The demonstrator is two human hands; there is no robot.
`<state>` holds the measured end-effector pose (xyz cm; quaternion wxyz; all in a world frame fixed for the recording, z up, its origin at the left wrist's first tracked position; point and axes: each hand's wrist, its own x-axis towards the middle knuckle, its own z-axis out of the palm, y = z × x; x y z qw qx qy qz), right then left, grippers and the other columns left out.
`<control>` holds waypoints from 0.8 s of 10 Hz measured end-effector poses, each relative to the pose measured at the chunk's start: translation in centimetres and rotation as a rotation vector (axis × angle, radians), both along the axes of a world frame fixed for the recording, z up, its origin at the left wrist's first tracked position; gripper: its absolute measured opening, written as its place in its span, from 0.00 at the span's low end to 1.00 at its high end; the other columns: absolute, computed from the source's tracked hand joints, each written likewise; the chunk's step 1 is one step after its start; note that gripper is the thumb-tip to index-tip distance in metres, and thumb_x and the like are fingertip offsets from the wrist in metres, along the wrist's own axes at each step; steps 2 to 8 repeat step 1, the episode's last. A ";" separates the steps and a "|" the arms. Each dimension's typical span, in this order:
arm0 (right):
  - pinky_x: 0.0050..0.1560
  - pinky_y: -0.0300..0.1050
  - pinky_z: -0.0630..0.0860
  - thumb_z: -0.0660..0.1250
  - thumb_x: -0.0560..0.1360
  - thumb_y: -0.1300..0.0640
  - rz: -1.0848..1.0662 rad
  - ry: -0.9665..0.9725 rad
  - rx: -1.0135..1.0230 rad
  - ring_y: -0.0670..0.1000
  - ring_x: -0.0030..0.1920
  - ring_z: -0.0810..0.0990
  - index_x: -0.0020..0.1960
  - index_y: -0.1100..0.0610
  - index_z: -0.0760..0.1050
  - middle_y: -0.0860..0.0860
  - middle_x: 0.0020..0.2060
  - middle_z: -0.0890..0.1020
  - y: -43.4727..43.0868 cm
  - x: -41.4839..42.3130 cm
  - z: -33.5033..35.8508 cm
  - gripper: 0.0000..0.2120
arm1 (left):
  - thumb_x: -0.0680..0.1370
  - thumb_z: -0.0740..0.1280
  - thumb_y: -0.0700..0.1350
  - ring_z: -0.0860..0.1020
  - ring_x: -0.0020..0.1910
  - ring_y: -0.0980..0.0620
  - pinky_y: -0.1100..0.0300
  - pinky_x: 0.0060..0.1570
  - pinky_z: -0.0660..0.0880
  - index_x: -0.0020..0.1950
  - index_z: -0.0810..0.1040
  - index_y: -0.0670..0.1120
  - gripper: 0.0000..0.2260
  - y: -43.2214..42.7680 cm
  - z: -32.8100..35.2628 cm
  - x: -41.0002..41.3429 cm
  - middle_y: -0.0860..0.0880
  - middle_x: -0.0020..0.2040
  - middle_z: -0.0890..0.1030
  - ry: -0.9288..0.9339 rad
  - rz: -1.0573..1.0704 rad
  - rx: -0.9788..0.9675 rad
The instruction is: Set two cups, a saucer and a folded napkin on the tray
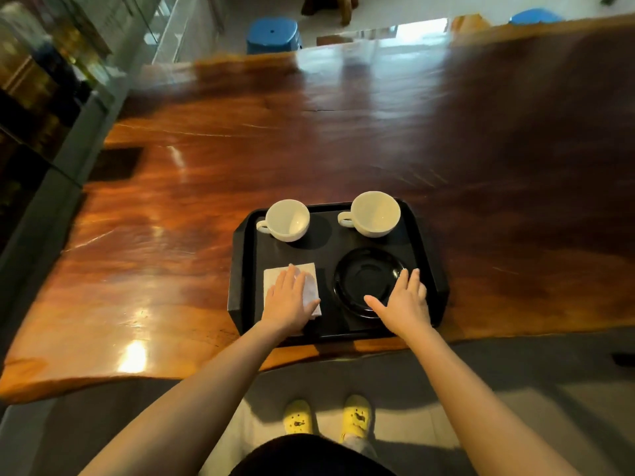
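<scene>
On one black tray (240,269), two white cups (288,219) (376,213), one black saucer (367,276), one folded napkin (275,276), left hand (288,304) flat, right hand (405,300) splayed.

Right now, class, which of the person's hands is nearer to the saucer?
Right. The right hand lies over the saucer's right edge; the left hand rests flat on the napkin, beside it.

Under our left hand (290,300) lies a napkin (275,278) of white, soft-looking matt paper. By our right hand (403,300) the saucer (367,274) is black and highly glossy, like glazed ceramic. Beyond our fingers the two cups (288,219) (376,213) look like smooth white glazed ceramic with a mild sheen. The tray (242,269) beneath both hands looks like black matt plastic. Around it we see the worktop (309,142) of polished reddish wood, grained and glossy with bright reflections.
</scene>
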<state>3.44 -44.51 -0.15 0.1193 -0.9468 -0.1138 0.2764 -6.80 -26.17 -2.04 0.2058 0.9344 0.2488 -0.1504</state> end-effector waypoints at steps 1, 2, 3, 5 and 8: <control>0.74 0.56 0.53 0.56 0.74 0.34 0.090 0.192 -0.122 0.61 0.76 0.45 0.76 0.61 0.39 0.61 0.77 0.43 0.7 1.4 2.7 0.46 | 0.79 0.60 0.53 0.57 0.76 0.42 0.48 0.72 0.58 0.75 0.58 0.43 0.28 2.3 2.7 1.6 0.42 0.77 0.58 0.141 -0.040 -0.063; 0.74 0.56 0.53 0.56 0.74 0.34 0.090 0.192 -0.122 0.61 0.76 0.45 0.76 0.61 0.39 0.61 0.77 0.43 0.7 1.4 2.7 0.46 | 0.79 0.60 0.53 0.57 0.76 0.42 0.48 0.72 0.58 0.75 0.58 0.43 0.28 2.3 2.7 1.6 0.42 0.77 0.58 0.141 -0.040 -0.063; 0.74 0.56 0.53 0.56 0.74 0.34 0.090 0.192 -0.122 0.61 0.76 0.45 0.76 0.61 0.39 0.61 0.77 0.43 0.7 1.4 2.7 0.46 | 0.79 0.60 0.53 0.57 0.76 0.42 0.48 0.72 0.58 0.75 0.58 0.43 0.28 2.3 2.7 1.6 0.42 0.77 0.58 0.141 -0.040 -0.063; 0.74 0.56 0.53 0.56 0.74 0.34 0.090 0.192 -0.122 0.61 0.76 0.45 0.76 0.61 0.39 0.61 0.77 0.43 0.7 1.4 2.7 0.46 | 0.79 0.60 0.53 0.57 0.76 0.42 0.48 0.72 0.58 0.75 0.58 0.43 0.28 2.3 2.7 1.6 0.42 0.77 0.58 0.141 -0.040 -0.063; 0.74 0.56 0.53 0.56 0.74 0.34 0.090 0.192 -0.122 0.61 0.76 0.45 0.76 0.61 0.39 0.61 0.77 0.43 0.7 1.4 2.7 0.46 | 0.79 0.60 0.53 0.57 0.76 0.42 0.48 0.72 0.58 0.75 0.58 0.43 0.28 2.3 2.7 1.6 0.42 0.77 0.58 0.141 -0.040 -0.063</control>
